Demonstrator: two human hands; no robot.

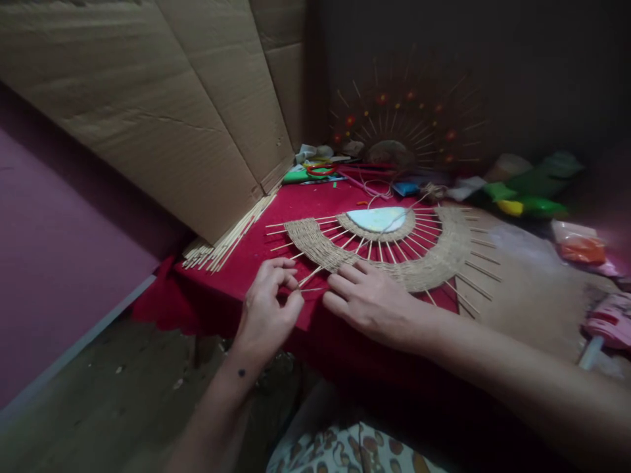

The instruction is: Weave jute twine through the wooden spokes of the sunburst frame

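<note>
A half-round woven fan (451,246) of brown twine and thin sticks lies on a red cloth, its sticks spread outward like rays. At its centre sits a pale blue half-disc (382,219) with a woven rim. My left hand (269,305) is closed near the fan's front left sticks, thumb and fingers pinching a thin strand of twine (311,290). My right hand (369,302) rests over the fan's front edge with its fingers curled on the weave. The fingertips of my right hand are partly hidden.
Loose sticks (231,240) lie in a bundle at left beneath a large cardboard sheet (197,112). Red-handled scissors (321,170) and small packets lie at the back. Another decorated fan (419,125) leans on the dark wall. A pink glue gun (611,322) is at right.
</note>
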